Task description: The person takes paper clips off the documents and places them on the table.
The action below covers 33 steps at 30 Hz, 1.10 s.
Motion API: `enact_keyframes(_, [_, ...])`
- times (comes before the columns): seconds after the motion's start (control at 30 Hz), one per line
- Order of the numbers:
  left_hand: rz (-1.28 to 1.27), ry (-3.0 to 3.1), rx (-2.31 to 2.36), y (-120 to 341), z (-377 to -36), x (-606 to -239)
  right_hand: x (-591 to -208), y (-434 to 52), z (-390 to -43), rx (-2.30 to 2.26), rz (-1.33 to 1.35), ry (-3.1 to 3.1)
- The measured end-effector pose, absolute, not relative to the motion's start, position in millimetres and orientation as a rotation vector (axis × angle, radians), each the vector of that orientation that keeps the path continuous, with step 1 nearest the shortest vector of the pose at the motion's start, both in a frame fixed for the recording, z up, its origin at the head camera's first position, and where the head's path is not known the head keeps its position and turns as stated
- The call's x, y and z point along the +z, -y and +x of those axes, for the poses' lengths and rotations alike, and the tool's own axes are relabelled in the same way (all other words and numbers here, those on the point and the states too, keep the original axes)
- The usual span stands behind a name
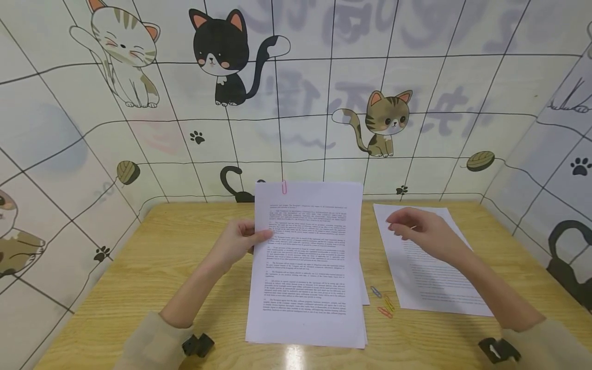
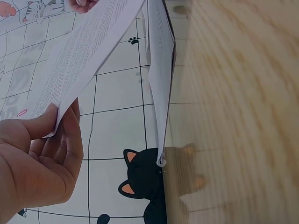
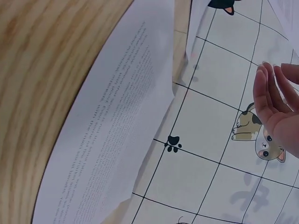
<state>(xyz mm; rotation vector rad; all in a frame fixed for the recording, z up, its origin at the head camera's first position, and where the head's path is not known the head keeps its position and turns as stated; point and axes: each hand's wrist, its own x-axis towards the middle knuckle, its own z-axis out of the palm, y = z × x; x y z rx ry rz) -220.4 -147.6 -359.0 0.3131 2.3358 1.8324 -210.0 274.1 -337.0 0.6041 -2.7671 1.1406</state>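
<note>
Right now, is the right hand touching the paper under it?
Apart. The right wrist view shows the right hand open in the air, away from the single sheet on the table.

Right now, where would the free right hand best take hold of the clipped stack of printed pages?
Probably its bare right edge, from the right. The clipped stack stands tilted up off the table, the left hand grips its left edge, and a pink paper clip pins the top; the right hand hovers just right.
</note>
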Motion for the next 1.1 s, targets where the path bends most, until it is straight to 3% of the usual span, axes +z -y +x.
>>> enact_keyframes(1.1, [0.371, -2.311, 1.838, 145.5, -221.3, -362.1, -293.0, -216.2, -235.3, 1.476, 0.716, 2.388])
